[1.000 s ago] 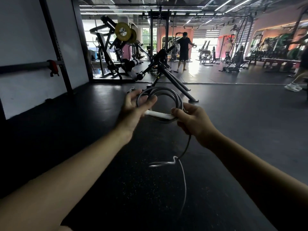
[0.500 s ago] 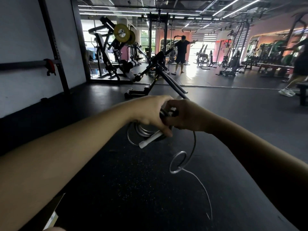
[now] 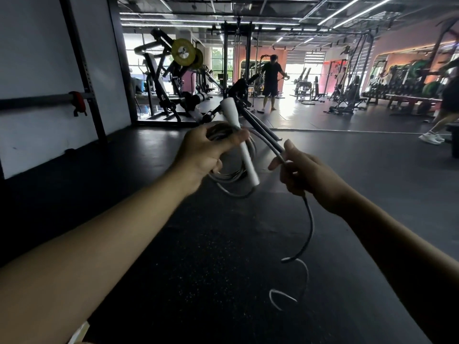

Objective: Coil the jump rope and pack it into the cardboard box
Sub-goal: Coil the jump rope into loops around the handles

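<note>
My left hand (image 3: 203, 152) grips a bundle of grey rope coils (image 3: 231, 173) together with a white jump-rope handle (image 3: 239, 142) that stands nearly upright through the coils. My right hand (image 3: 305, 172) is closed on the loose grey rope (image 3: 309, 222) a little to the right. From that hand the rope hangs down and curls on the dark floor near the lower right. A pale corner, perhaps the cardboard box (image 3: 79, 333), shows at the bottom left edge.
Black rubber gym floor (image 3: 223, 256) lies below my arms. A black weight machine (image 3: 178, 95) with yellow plates stands ahead, its bars reaching behind my hands. A person (image 3: 270, 80) exercises further back; another's leg and shoe (image 3: 432, 135) are at the far right. A white wall (image 3: 37, 70) is at left.
My hands have come apart. The left hand turned the coil bundle so the white handle points up, and the right hand slid out along the loose rope to the right.
</note>
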A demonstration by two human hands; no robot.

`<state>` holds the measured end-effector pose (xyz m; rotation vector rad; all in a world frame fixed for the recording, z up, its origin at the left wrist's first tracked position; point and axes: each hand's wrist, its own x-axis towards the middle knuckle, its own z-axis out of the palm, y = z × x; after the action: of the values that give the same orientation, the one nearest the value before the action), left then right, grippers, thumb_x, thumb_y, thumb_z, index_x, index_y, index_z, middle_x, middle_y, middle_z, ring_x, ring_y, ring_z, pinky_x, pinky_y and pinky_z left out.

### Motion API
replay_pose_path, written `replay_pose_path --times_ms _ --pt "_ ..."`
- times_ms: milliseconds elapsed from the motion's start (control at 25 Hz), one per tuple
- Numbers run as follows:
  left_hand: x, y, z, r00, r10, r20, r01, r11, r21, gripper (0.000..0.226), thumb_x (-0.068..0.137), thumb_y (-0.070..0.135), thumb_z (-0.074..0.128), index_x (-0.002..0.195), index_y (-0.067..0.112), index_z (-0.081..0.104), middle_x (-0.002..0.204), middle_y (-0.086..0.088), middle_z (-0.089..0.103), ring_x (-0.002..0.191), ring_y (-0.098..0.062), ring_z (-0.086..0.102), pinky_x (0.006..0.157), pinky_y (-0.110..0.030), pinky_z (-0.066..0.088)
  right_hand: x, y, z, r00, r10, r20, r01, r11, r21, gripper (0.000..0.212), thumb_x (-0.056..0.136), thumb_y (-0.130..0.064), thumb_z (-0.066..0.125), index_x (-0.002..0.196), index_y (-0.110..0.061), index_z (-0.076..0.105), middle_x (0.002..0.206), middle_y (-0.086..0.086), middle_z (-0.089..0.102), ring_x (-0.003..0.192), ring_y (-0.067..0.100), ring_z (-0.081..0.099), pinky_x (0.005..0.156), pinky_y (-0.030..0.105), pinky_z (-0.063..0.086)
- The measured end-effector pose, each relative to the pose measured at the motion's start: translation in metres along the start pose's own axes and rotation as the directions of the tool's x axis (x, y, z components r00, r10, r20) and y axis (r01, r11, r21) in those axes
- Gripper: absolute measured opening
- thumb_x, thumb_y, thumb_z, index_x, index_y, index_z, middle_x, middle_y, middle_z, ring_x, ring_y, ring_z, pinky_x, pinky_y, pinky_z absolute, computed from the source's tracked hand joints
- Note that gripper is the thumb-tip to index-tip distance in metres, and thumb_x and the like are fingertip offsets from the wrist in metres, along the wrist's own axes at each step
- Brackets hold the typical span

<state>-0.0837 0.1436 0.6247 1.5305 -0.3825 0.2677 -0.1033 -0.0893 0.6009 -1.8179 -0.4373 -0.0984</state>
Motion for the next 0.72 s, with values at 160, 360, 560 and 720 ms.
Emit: replay_pose_path --times_ms 160,360,560,720 --pt "-0.006 -0.021 0.041 0.913 -0.216 -0.345 0.086 0.931 -0.356 0.029 0.075 0.047 0.086 0.09 0.024 0.076 0.069 0.008 0.062 0.04 -0.004 0.04 0.044 -0.024 0.039 -0.001 0.001 0.051 0.993 -0.035 -0.113 0.046 0.994 0.094 0.062 0.095 -0.065 0.046 0.115 -0.008 0.059 0.074 -0.006 0.049 0.051 0.005 0.039 0.047 0.02 0.032" --pt "-0.014 -0.026 0.052 0.851 -0.321 -0.415 0.128 0.894 -0.429 0.038 0.073 0.058 0.082 0.095 0.027 0.078 0.065 0.009 0.062 0.054 -0.006 0.05 0.06 -0.028 0.047 0.007 -0.003 0.089 0.922 0.11 -0.371 0.077 0.887 0.454 0.031 0.098 -0.05 0.059 0.107 -0.021 0.063 0.082 0.003 0.066 0.05 0.0 0.055 0.042 0.013 0.039" --pt "-0.022 -0.035 0.035 0.881 -0.342 -0.328 0.21 0.902 -0.377 0.046 0.067 0.06 0.085 0.104 0.032 0.077 0.098 0.01 0.078 0.089 -0.016 0.071 0.087 -0.034 0.055 0.014 -0.006 0.087 0.906 0.169 -0.389 0.031 0.888 0.458 0.027 0.097 -0.039 0.062 0.076 -0.022 0.067 0.066 0.005 0.062 0.041 0.007 0.045 0.039 0.019 0.03" --pt "-0.017 -0.039 -0.001 0.951 -0.257 -0.173 0.206 0.942 -0.266 0.083 0.063 0.054 0.089 0.135 0.022 0.061 0.122 -0.002 0.074 0.109 -0.021 0.069 0.108 -0.049 0.048 0.019 -0.008 0.072 0.941 0.064 -0.333 0.05 0.944 0.325 0.021 0.101 -0.03 0.058 0.096 -0.012 0.067 0.061 0.002 0.056 0.039 0.004 0.044 0.037 0.017 0.029"
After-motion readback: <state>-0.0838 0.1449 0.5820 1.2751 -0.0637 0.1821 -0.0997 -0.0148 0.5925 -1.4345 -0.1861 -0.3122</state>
